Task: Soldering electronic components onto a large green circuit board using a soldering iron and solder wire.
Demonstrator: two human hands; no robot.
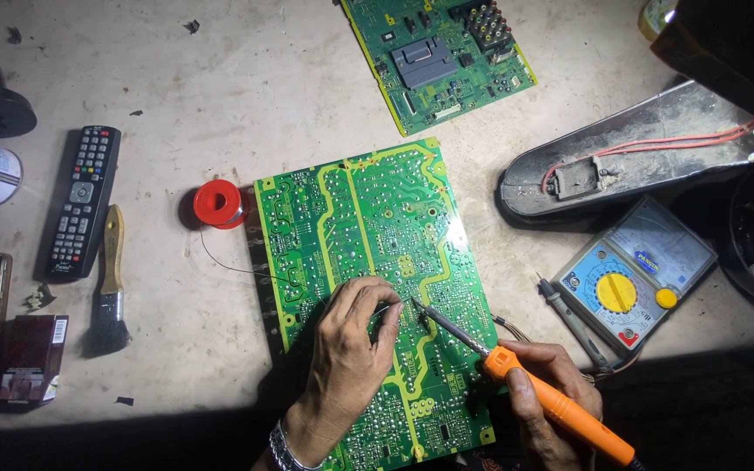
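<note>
1. We see the left hand (348, 349) resting on the big green circuit board (368, 227), fingers pinched shut on a thin solder wire (237, 269) near the board's middle.
2. That wire curves off the board's left edge toward the red solder spool (218, 203), which lies on the table (246, 78) just beside the board's upper left corner.
3. The right hand (547, 392) is closed around the orange handle of a soldering iron (517, 373); its metal tip points up-left and meets the board right by the left fingertips (whether tip and wire actually touch, we cannot tell).
4. The board lies solder-side up at the table's centre, slightly tilted, its lower end running out of view.
5. To the right we find an analog multimeter (632, 272) with a yellow dial, a probe (569, 316) lying next to it.
6. To the left lie a black remote control (82, 201) and a small brush (109, 283), well apart from the board.
7. A second, smaller green board (438, 57) lies at the top.
</note>
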